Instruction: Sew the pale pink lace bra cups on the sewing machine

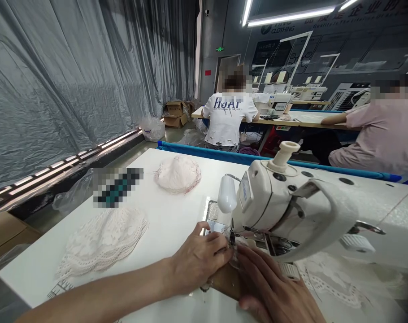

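At the white sewing machine (274,193), my left hand (200,258) is curled just left of the needle and presser foot (232,237). Its bent fingers close on a small piece of pale, sheer fabric (235,259). My right hand (274,285) lies with fingers stretched out beside that fabric, the fingertips close to the left hand's and the thumb apart. Under both hands is a brown patch (226,281) on the machine bed; what it is I cannot tell. Pale lace fabric (335,280) with a scalloped edge lies right of my right hand, partly under the machine arm.
On the white table (170,215) lie a lace piece (105,242), a rounded pale fabric piece (178,174) and a blurred dark-green object (118,187). A blue fabric trough (207,154) runs along the far edge. Two people (229,114) sit beyond it, near other machines. Cardboard boxes (175,114) stand behind.
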`<state>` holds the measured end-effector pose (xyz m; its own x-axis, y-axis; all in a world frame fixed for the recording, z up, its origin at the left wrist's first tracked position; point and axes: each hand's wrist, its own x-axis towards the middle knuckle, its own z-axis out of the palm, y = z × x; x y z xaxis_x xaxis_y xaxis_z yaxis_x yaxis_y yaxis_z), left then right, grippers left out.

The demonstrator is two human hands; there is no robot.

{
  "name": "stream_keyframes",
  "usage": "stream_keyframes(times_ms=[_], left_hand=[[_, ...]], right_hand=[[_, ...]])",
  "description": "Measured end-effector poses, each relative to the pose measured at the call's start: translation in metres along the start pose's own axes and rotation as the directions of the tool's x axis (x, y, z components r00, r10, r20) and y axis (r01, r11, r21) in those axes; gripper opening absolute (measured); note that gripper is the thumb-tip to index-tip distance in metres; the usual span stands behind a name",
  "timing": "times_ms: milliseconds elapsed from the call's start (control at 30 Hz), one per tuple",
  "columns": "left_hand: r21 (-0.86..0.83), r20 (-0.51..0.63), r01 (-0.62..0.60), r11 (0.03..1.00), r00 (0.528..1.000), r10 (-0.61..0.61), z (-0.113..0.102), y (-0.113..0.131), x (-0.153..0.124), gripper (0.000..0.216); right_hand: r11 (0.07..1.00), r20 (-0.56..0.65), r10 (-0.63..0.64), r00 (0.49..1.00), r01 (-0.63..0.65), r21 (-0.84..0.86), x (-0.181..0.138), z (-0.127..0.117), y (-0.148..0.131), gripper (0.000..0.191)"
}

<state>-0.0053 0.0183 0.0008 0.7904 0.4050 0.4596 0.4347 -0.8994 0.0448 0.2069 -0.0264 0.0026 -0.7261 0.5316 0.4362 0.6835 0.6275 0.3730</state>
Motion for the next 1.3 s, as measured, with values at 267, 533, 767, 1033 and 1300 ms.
stream_keyframes(times_ms=[267, 533, 767, 1033, 1300], left_hand=[[0.032, 0.004, -0.009, 0.999, 1.000, 0.009, 0.001, 0.001, -0.002, 0.025], [0.068, -0.037, -0.035, 0.997, 0.999, 0.038, -0.001, 0.003, -0.003, 0.024], [0.122, -0.029, -0.018, 0.992, 0.999, 0.022, -0.001, 0.004, -0.003, 0.023], [0.144, -0.023, 0.052, 0.988, 0.999, -0.049, -0.002, 0.007, -0.004, 0.022], [0.061, -0.115, 0.103, 0.993, 0.989, -0.096, -0.001, 0.005, -0.005, 0.029]], right_hand=[[0.998, -0.027, 0.021, 0.999, -0.023, -0.059, -0.003, -0.001, -0.002, 0.057], [1.000, -0.073, 0.018, 0.997, -0.016, 0.024, -0.009, -0.004, -0.008, 0.050], [0.999, -0.054, 0.043, 0.998, -0.043, 0.011, -0.007, -0.004, -0.007, 0.046], [0.992, -0.006, 0.124, 0.992, -0.124, 0.001, -0.014, 0.005, -0.003, 0.037], [0.904, 0.040, 0.338, 0.940, -0.336, 0.263, -0.009, 0.010, -0.007, 0.025]])
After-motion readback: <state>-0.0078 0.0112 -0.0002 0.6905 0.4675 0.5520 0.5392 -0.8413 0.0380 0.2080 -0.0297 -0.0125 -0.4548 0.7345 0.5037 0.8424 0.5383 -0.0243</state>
